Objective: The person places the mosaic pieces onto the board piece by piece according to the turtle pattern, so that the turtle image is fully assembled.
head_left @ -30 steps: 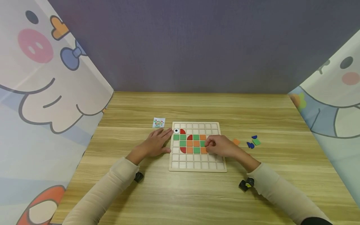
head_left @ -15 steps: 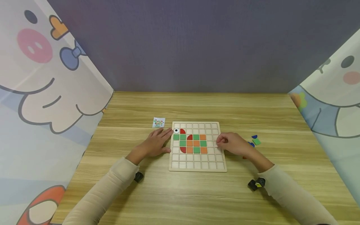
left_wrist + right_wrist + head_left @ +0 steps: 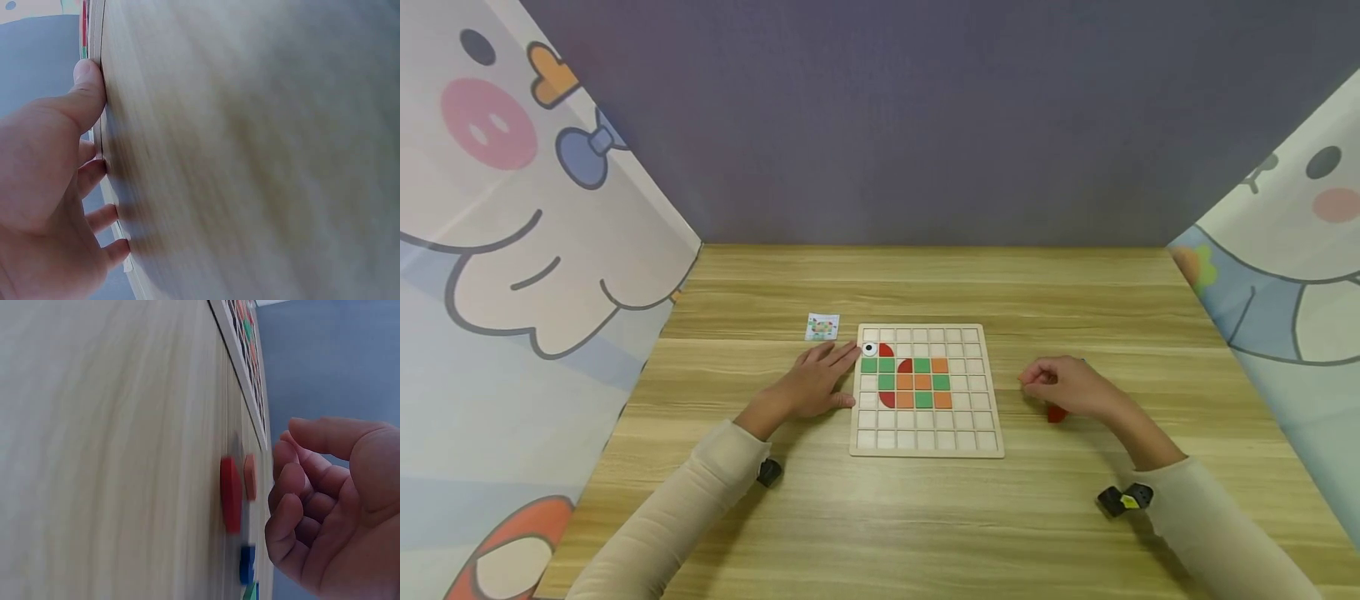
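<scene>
My left hand (image 3: 816,385) rests with fingers spread against the left edge of a wooden grid board (image 3: 927,447). In the left wrist view the thumb and fingertips touch the board's edge. Green, orange and red tiles fill some of the squares, with a round eye piece (image 3: 869,349) at the upper left. To the right of the board my right hand (image 3: 1067,386) hovers with curled fingers, holding nothing. Under its fingertips lies an orange tile (image 3: 250,477). A red piece (image 3: 1057,413) lies just below the hand in the head view.
Blue pieces (image 3: 247,564) and a green tile (image 3: 250,592) lie on the table by the right hand, mostly hidden beneath it in the head view. A small printed card (image 3: 822,327) sits beyond the left hand. A dark panel (image 3: 925,125) stands behind the table (image 3: 925,525).
My right hand has moved right, off the board's tiles, to over the loose pieces. The left hand has stayed at the board's edge, and the tiles keep their places.
</scene>
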### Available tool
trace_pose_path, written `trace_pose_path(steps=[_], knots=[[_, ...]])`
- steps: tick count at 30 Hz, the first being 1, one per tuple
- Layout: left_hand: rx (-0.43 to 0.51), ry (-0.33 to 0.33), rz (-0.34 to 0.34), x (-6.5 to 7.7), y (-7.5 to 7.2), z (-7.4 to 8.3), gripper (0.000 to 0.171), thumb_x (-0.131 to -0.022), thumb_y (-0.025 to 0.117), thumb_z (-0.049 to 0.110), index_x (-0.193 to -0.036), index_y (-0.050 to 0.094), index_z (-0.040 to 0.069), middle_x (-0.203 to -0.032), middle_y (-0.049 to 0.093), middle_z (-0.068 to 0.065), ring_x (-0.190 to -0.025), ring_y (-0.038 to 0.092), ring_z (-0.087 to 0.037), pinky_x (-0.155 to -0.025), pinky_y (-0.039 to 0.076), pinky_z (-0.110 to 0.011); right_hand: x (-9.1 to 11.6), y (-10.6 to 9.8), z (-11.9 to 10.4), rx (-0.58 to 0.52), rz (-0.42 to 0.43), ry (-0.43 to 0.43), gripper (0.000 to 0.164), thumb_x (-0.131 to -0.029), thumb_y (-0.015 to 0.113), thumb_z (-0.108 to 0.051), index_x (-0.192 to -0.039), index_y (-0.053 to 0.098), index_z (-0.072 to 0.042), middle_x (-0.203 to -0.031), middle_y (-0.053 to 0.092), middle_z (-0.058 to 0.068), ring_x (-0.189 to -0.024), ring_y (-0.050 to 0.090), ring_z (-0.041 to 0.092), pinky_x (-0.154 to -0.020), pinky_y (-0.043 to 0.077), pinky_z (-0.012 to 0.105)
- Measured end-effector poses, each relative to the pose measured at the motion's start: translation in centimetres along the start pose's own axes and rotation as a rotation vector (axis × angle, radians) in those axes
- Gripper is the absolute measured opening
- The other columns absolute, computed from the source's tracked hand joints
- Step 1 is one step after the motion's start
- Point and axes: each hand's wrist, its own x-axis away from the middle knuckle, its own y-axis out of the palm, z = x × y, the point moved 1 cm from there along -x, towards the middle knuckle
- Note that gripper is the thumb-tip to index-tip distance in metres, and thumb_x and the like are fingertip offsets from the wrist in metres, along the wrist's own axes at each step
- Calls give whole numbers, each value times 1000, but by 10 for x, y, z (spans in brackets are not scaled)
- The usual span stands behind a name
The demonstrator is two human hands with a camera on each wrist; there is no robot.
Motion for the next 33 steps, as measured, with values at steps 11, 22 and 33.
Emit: trace_pose_path(steps=[11, 22, 33], knots=[[0, 8, 1, -1, 2, -1, 88, -96, 61, 52, -163, 24, 10, -170, 25, -11, -152, 26, -49, -116, 28, -70, 21, -8, 22, 39, -29, -12, 16, -91, 75, -18, -102, 71, -7, -86, 66, -2, -75, 55, 5, -68, 46, 23], [-3, 6, -6, -3, 4, -4, 88, -96, 61, 54, -164, 22, 12, -170, 23, -10, -152, 25, -48, -116, 27, -70, 26, -6, 27, 59, -60, 9, 20, -85, 81, -17, -100, 69, -9, -83, 59, -3, -73, 49, 6, -65, 42, 23], [3, 3, -11, -2, 3, -3, 88, -97, 61, 52, -164, 22, 11, -171, 23, -10, -153, 24, -48, -117, 27, -70, 26, -1, 25, 130, -47, 14, 15, -83, 78, -13, -92, 65, -13, -80, 58, -5, -73, 49, 8, -65, 40, 23]])
